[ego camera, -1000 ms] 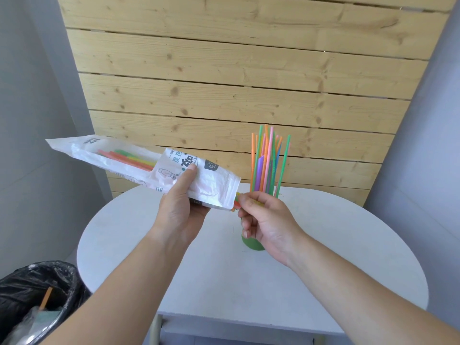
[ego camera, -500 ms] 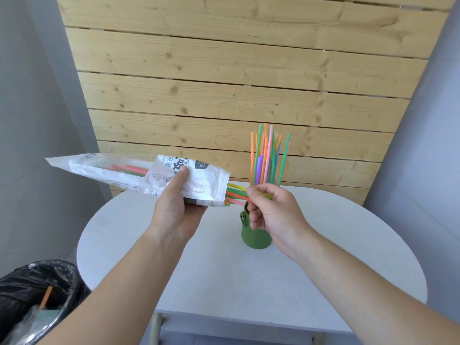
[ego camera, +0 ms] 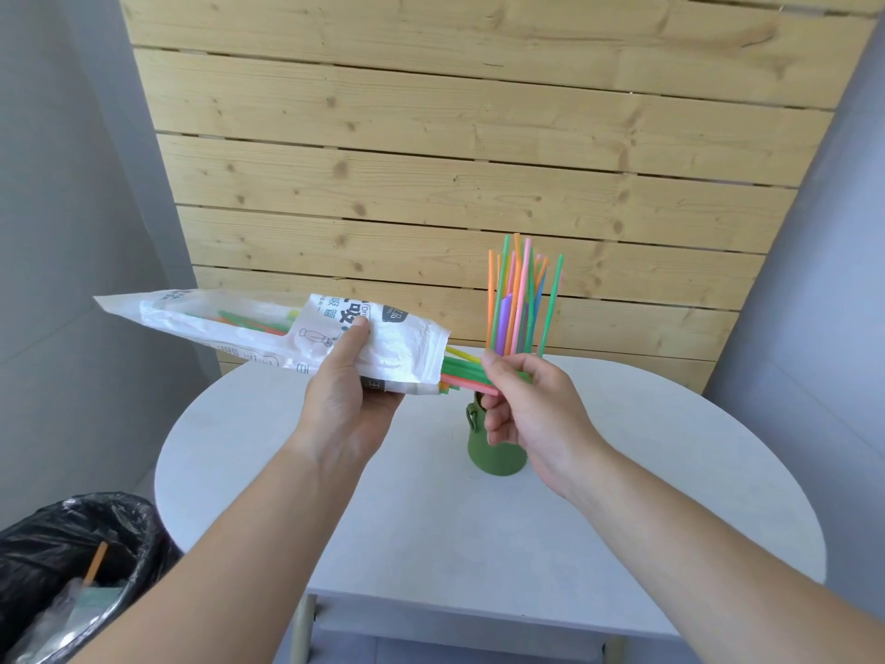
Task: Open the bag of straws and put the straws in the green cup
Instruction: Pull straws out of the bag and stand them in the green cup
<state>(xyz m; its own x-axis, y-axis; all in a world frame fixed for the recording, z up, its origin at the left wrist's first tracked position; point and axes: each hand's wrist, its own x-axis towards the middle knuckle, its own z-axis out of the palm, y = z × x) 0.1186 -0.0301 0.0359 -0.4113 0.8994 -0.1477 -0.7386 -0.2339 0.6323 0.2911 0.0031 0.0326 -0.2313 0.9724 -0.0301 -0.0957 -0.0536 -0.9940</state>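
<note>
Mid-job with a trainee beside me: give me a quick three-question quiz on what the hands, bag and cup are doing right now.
1. True or false: the green cup on the table already holds upright straws.
2. What does the right hand pinch? A) the straw ends sticking out of the bag; B) the cup's handle; C) nothing.
3. Fill in: the bag is gripped by the ___ hand.

Key: 1 true; 2 A; 3 left hand.
</note>
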